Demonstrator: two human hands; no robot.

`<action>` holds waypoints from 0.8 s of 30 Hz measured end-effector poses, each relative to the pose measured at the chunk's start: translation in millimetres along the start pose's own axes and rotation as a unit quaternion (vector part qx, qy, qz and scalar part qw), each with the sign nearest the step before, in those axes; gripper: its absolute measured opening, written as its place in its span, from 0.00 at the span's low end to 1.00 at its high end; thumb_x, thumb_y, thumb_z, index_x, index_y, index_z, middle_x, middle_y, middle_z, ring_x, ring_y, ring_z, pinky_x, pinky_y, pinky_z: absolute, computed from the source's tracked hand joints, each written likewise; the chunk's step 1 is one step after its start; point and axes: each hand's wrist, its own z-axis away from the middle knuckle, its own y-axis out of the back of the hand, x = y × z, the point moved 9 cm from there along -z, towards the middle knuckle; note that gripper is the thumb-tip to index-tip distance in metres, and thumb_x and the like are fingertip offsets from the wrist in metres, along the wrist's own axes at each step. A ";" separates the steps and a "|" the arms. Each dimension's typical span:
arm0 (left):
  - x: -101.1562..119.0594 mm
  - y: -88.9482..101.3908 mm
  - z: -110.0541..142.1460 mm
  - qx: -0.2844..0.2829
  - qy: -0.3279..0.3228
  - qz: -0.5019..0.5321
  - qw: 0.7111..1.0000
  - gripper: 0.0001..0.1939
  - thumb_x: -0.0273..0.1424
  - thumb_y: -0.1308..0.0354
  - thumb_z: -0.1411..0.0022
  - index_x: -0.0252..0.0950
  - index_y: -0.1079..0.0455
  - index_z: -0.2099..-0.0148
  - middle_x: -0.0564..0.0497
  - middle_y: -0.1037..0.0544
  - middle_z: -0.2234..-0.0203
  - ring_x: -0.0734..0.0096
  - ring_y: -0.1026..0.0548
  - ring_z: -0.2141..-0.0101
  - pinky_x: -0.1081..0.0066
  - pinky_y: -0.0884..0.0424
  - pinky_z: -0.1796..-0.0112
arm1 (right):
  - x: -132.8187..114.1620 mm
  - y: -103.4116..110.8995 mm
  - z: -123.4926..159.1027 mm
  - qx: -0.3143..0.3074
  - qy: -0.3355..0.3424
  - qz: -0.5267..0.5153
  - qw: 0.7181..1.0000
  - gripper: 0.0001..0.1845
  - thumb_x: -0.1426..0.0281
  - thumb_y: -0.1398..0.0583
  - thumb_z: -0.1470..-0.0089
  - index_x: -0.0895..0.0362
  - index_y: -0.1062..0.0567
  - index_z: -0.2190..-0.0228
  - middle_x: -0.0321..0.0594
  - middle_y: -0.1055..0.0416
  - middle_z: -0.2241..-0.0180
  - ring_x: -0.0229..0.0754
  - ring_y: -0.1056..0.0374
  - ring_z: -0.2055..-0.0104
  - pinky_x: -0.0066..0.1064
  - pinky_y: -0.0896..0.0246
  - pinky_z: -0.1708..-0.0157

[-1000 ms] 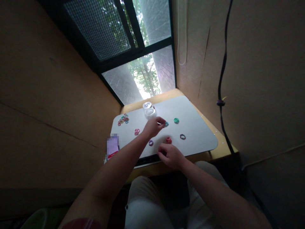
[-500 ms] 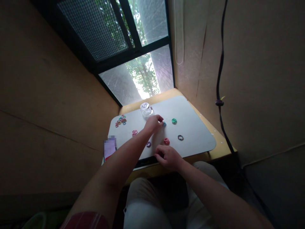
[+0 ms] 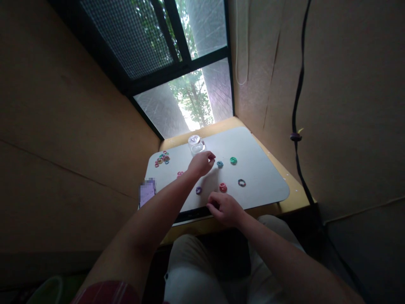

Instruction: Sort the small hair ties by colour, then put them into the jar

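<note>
Small coloured hair ties lie sorted on a white board. My left hand hovers over the board's middle, fingers loosely bent and thumb apart; I see nothing held. Just right of its fingertips sits a blue hair tie pile, with a green hair tie pile beyond. My right hand rests at the near edge, loosely curled, with a gap between thumb and forefinger. Above it are red hair ties. A purple hair tie lies left of those, a dark multicoloured ring to the right. Pink hair ties are partly behind my left forearm.
A mixed heap of hair ties lies at the board's far left. The clear plastic jar stands at the back, close to my left hand. A phone is at the left edge. Walls and a window enclose the table.
My left hand has drawn back leftward from the blue hair ties, which now show fully. My right hand stays in place. The view has shifted slightly.
</note>
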 end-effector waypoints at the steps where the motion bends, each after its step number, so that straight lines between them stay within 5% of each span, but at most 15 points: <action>1: -6.6 6.4 2.7 0.006 0.002 -0.010 1.000 0.11 0.30 0.43 0.38 0.38 0.23 0.54 0.47 0.18 0.60 0.64 0.21 0.60 0.68 0.29 0.55 | 0.5 -0.4 -0.1 0.000 0.000 0.002 1.000 0.05 0.73 0.41 0.47 0.56 0.33 0.74 0.33 0.34 0.78 0.35 0.40 0.75 0.27 0.51 0.73; 8: -108.0 63.0 28.9 0.064 0.116 -0.079 0.988 0.13 0.32 0.45 0.37 0.39 0.24 0.53 0.48 0.18 0.59 0.62 0.21 0.59 0.67 0.29 0.53 | 1.7 -3.8 0.6 -0.008 0.003 0.015 1.000 0.05 0.72 0.42 0.46 0.55 0.33 0.73 0.32 0.35 0.78 0.35 0.41 0.76 0.27 0.51 0.73; 12: -160.3 72.5 41.8 0.048 0.156 -0.129 0.978 0.18 0.30 0.47 0.38 0.35 0.25 0.47 0.43 0.22 0.49 0.59 0.25 0.51 0.65 0.32 0.47 | 1.8 -3.9 0.9 -0.013 -0.005 0.019 1.000 0.05 0.71 0.42 0.45 0.55 0.33 0.73 0.33 0.34 0.78 0.35 0.41 0.76 0.28 0.51 0.73; 24: -194.9 55.4 41.7 0.041 0.135 -0.184 0.973 0.21 0.33 0.55 0.33 0.33 0.25 0.47 0.38 0.22 0.51 0.55 0.25 0.51 0.61 0.33 0.48 | 3.0 -7.3 -0.6 -0.021 -0.014 0.053 0.998 0.06 0.70 0.43 0.44 0.55 0.33 0.74 0.33 0.35 0.78 0.36 0.41 0.75 0.28 0.51 0.73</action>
